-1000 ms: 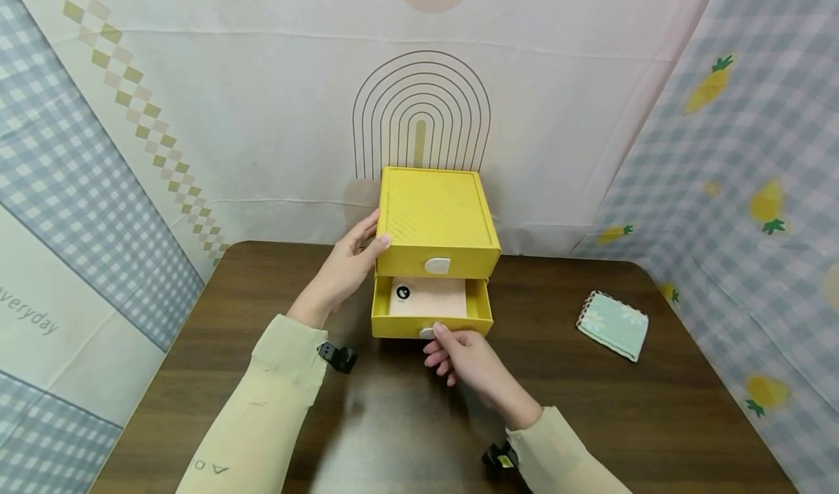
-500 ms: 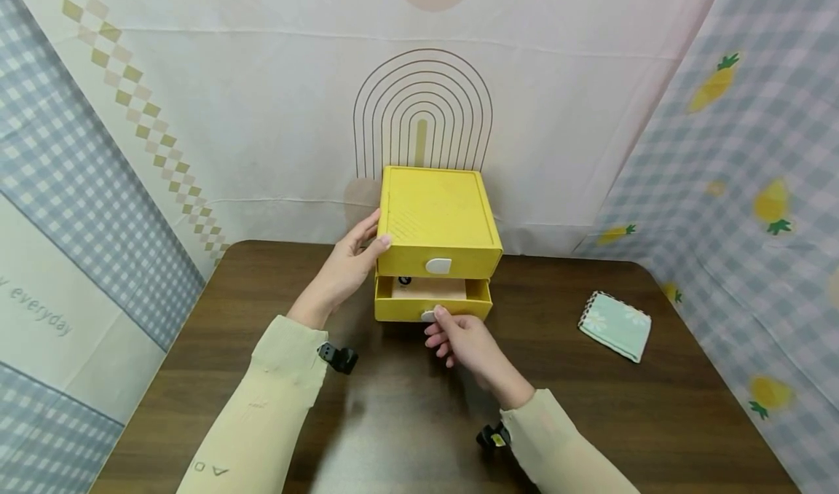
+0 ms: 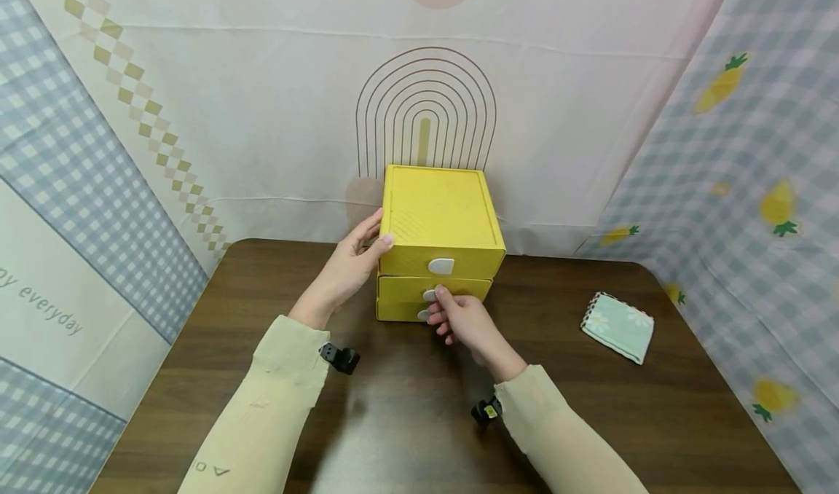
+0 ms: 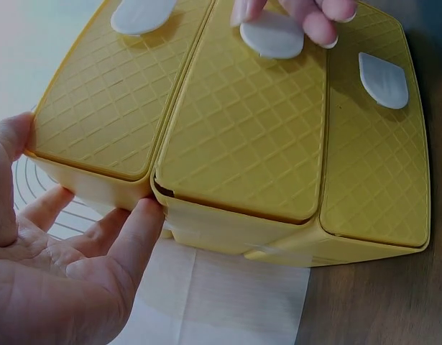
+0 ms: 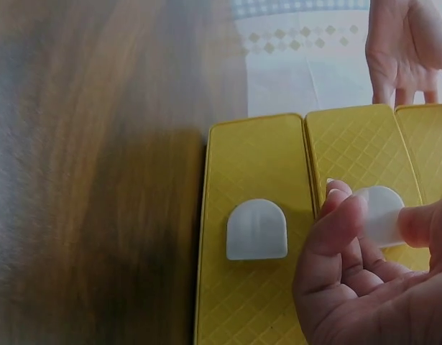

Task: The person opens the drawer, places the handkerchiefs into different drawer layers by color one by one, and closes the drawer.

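In the head view, a yellow drawer cabinet (image 3: 439,210) stands against the back cloth, with three drawers stacked and white tab handles. My left hand (image 3: 346,267) steadies its left side, thumb at the upper front edge. The left wrist view shows those fingertips (image 4: 143,215) pressing the cabinet's side. Thumb and forefinger of my right hand (image 3: 467,325) pinch the middle drawer's white handle (image 5: 382,215). The middle drawer front (image 4: 246,122) sits about level with its neighbours, a small gap showing at one corner. Beside the hand is the bottom drawer's handle (image 5: 256,231). The drawers' contents are hidden.
A folded mint-green cloth (image 3: 618,326) with white flowers and a checked border lies on the right of the dark wooden table (image 3: 393,421). Patterned cloth hangs behind and on both sides of the table.
The middle drawer, which stood out showing a pale card-like item inside, has slid back into the cabinet. My right hand moved forward with its handle; the left hand kept its place.
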### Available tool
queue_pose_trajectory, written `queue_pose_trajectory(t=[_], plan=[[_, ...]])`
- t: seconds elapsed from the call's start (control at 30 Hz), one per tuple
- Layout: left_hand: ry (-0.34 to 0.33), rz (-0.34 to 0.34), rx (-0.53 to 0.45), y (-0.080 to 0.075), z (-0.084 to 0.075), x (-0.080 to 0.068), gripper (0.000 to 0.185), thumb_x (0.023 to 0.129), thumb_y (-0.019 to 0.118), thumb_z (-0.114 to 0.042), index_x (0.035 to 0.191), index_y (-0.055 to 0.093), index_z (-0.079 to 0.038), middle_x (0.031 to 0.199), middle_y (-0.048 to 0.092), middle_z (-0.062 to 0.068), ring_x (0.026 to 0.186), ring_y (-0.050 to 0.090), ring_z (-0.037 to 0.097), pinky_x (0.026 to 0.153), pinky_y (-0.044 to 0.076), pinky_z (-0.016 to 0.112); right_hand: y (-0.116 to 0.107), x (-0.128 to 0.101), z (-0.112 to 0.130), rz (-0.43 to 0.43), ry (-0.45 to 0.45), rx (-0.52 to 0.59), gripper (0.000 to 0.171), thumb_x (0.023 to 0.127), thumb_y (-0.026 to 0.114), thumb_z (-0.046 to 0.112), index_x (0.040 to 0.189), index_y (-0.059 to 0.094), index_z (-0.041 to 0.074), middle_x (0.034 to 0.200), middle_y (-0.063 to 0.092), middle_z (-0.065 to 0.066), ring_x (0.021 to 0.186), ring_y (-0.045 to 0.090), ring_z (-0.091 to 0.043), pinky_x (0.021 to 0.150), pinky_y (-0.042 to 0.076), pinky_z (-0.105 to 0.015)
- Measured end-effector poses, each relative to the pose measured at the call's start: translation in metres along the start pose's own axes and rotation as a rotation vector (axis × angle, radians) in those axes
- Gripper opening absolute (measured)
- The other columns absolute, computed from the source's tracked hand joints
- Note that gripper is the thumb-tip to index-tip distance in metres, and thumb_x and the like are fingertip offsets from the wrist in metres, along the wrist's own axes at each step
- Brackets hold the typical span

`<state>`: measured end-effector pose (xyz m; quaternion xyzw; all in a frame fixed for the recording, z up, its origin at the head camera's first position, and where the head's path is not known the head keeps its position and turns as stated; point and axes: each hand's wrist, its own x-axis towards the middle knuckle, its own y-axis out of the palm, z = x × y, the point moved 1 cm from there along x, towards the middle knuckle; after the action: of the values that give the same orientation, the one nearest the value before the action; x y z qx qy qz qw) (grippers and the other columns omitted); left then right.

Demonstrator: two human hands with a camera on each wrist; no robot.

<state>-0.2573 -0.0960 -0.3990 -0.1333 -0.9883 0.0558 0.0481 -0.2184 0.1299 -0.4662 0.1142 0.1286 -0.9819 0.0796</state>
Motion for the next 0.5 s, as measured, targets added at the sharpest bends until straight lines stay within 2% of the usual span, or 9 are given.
queue_pose_trajectory(t=[0.1,0.27,0.5], plan=[[0.01,-0.008,0.008,0.001,0.001,0.0,0.062,0.095,0.057,-0.046,0.15,0.029,-0.043,0.154,0.031,-0.003,0.132,0.04,0.021,0.107,0.035,0.046,-0.001,0.002,0.001,-0.006,0.005,-0.001,0.06,0.098,0.046,0.054,0.095,0.069,-0.001,0.083,0.068,-0.008,0.062,0.056,-0.016,0.051,0.049,-0.028],[0.024,-0.016,0.011,0.002,0.001,-0.001,0.064,0.094,0.058,-0.048,0.15,0.029,-0.041,0.153,0.033,-0.001,0.131,0.042,0.022,0.106,0.036,0.047,-0.001,0.001,0.003,-0.004,0.013,-0.003,0.059,0.099,0.045,0.053,0.095,0.069,-0.001,0.083,0.068,-0.008,0.062,0.056,-0.016,0.052,0.05,-0.028],[-0.013,0.001,0.004,0.006,-0.027,-0.015,0.062,0.1,0.054,-0.032,0.154,0.026,-0.029,0.155,0.029,0.005,0.134,0.037,0.026,0.107,0.034,0.047,-0.002,-0.004,-0.001,0.021,0.013,0.012,0.063,0.096,0.048,0.058,0.101,0.068,-0.002,0.086,0.069,-0.01,0.064,0.057,-0.017,0.053,0.05,-0.028]])
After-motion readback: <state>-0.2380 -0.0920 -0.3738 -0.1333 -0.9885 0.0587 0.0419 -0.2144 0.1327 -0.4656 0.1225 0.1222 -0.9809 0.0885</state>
